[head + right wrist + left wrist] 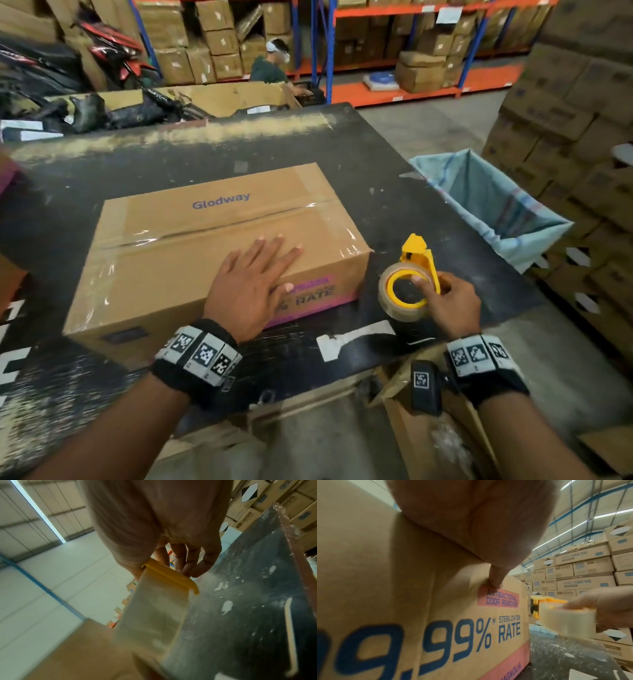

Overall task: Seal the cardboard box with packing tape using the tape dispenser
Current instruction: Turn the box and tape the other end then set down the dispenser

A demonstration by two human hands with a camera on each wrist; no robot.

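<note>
A flat cardboard box (212, 246) (402, 601) printed "Glodway" lies on the black table (428, 212), with clear tape along its top seam and over its ends. My left hand (253, 274) (479, 520) rests flat on the box's near right top, fingers spread, thumb (495, 580) over the front edge. Just right of the box, my right hand (445, 301) (163, 527) grips a yellow tape dispenser (409, 277) (556, 609) (169, 577) with its roll of clear tape (154, 615), held a little above the table.
A blue-lined bin (486, 205) stands off the table's right edge. Stacked cartons (565, 120) fill the right side. Beyond the far edge sit an open carton (219, 96) and dark bags (102, 109); a seated person (270, 65) works by the shelving.
</note>
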